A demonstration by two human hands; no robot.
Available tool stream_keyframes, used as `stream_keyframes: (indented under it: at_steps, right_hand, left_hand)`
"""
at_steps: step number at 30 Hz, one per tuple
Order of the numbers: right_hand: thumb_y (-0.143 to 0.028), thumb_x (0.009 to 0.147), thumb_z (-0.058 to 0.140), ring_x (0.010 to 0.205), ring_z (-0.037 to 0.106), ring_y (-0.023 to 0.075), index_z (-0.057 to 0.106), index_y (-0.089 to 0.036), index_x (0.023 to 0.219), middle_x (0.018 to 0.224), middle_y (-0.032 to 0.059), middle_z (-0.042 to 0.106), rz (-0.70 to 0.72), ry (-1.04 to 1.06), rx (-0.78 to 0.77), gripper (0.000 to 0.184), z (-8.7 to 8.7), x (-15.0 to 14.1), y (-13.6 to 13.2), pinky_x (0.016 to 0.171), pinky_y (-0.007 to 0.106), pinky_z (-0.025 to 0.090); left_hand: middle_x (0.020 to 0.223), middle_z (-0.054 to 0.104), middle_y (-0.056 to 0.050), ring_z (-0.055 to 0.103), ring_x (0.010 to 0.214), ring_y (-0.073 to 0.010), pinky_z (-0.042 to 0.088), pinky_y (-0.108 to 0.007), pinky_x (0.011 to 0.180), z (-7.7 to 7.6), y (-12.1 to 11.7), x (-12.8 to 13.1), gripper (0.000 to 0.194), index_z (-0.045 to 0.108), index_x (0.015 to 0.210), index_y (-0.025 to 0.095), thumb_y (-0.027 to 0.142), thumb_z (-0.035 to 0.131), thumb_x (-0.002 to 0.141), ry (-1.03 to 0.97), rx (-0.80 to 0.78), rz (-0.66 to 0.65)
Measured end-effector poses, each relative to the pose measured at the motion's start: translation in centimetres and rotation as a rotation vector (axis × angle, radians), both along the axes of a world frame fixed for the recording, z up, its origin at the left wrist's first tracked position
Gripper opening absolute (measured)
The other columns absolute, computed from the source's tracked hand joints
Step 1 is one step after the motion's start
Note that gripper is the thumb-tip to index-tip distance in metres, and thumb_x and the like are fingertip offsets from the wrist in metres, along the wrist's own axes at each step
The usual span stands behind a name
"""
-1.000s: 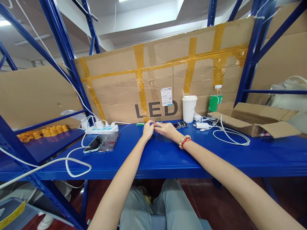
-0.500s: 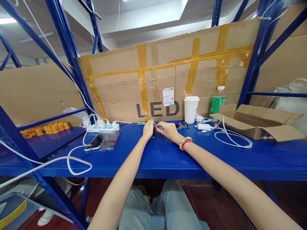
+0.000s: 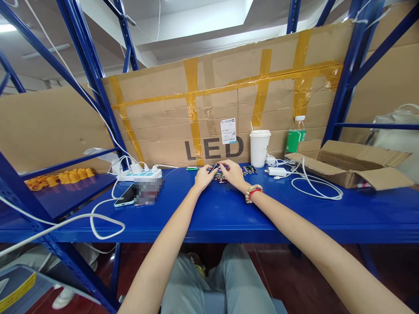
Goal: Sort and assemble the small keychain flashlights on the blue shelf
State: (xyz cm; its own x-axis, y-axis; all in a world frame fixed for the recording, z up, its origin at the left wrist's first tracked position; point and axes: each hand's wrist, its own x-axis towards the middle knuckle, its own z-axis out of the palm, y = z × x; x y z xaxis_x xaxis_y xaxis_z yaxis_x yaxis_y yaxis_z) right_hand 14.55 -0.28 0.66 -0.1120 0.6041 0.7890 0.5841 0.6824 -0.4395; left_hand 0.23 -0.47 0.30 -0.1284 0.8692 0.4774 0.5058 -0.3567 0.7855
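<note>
My left hand is closed around a slim, dark pen-like piece that slants up to the right. Close beside it, my right hand has its fingers bent together near the piece's upper end. What its fingertips pinch, if anything, is too small to make out. Under and between the hands lies a cluster of small shiny parts, partly covered by the fingers. Slim coloured pieces lie in a row right of my right hand. A green slim piece rests to the left of my left hand.
A white paper cup and a green-labelled bottle stand at the back. To the right are white cables and an open cardboard box. A power strip and a phone lie left. Taped cardboard closes the back.
The dark piece in my left hand has turned from hanging downward to slanting up. My right hand has shifted slightly up, and more of the small parts show between the hands.
</note>
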Motion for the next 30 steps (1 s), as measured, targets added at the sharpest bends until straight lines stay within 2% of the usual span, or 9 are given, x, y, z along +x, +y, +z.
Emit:
stream_keyframes:
  at_steps: [11,17,22,27,30]
  right_hand:
    - [-0.022,0.086,0.047,0.089,0.063,0.0162,0.065,-0.021,0.097,0.097,0.0029,0.069,0.046,-0.054,-0.005,0.022,-0.2,-0.2,0.2,0.08,0.028,0.048]
    - [-0.023,0.087,0.044,0.086,0.062,0.0159,0.065,-0.02,0.097,0.097,0.0038,0.068,0.062,-0.071,0.036,0.023,-0.1,-0.3,-0.1,0.077,0.027,0.048]
    - [-0.025,0.087,0.042,0.069,0.06,0.0145,0.064,-0.02,0.096,0.095,0.0039,0.067,0.046,-0.012,0.044,0.024,0.0,-0.2,-0.3,0.068,0.027,0.047]
    - [-0.024,0.086,0.044,0.063,0.057,0.0134,0.065,-0.019,0.095,0.094,0.0028,0.067,0.033,0.016,0.032,0.023,0.0,-0.1,-0.2,0.065,0.026,0.045]
    - [-0.023,0.086,0.044,0.064,0.058,0.0134,0.065,-0.02,0.095,0.094,0.0025,0.067,0.028,0.004,0.01,0.023,0.0,-0.2,-0.1,0.065,0.026,0.045]
  left_hand:
    - [0.056,0.057,0.002,0.055,0.062,-0.0169,0.038,-0.029,0.068,0.3,-0.9,0.3,0.017,0.051,0.079,0.023,0.038,0.044,0.085,0.147,-0.07,0.077]
    - [0.06,0.058,-0.001,0.058,0.071,-0.0201,0.039,-0.031,0.073,0.9,-1.6,0.5,0.03,0.052,0.069,0.023,0.045,0.042,0.085,0.184,-0.102,0.128]
    - [0.056,0.058,-0.002,0.058,0.069,-0.0208,0.04,-0.031,0.071,0.9,-1.4,0.3,0.039,0.051,0.059,0.022,0.048,0.04,0.085,0.196,-0.061,0.147]
    - [0.055,0.057,0.001,0.056,0.066,-0.0186,0.039,-0.03,0.07,0.5,-0.9,0.2,0.025,0.053,0.076,0.023,0.041,0.039,0.087,0.162,-0.068,0.135]
    - [0.061,0.058,0.0,0.056,0.066,-0.0181,0.039,-0.03,0.068,0.3,-0.7,0.2,0.027,0.054,0.08,0.023,0.044,0.039,0.086,0.158,-0.052,0.13]
